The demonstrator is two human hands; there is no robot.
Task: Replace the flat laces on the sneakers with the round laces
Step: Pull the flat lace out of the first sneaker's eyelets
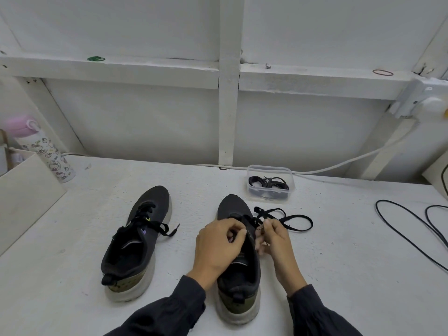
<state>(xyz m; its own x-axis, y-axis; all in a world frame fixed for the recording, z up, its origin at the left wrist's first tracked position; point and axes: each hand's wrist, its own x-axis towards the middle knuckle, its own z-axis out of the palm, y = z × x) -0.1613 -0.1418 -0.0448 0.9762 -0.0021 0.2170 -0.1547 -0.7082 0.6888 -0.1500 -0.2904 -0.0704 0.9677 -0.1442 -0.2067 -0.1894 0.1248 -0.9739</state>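
The flat lace [291,220] is black and lies in loose loops just right of the middle of the frame, and one part of it runs into the middle sneaker [238,267]. This dark shoe stands on the white table [72,275] at the lower middle, toe pointing away. The right hand [276,241] pinches the flat lace between thumb and fingers, right beside the shoe's lace holes. The left hand [218,243] sits on the top of the same shoe with its fingers curled tight on the edge by the lace holes, holding it. Both arms wear dark sleeves. The second sneaker [135,243] stands to the left, well apart, with its own flat lace in place and the ends hanging loose. Behind the middle sneaker, near the wall, is a clear box [252,190] with the round laces [269,182] bundled inside. A white cable [339,167] runs along the back of the table. A black cable [412,238] curls at the right edge. At the far left stands a bottle [46,151] with a pink lid.
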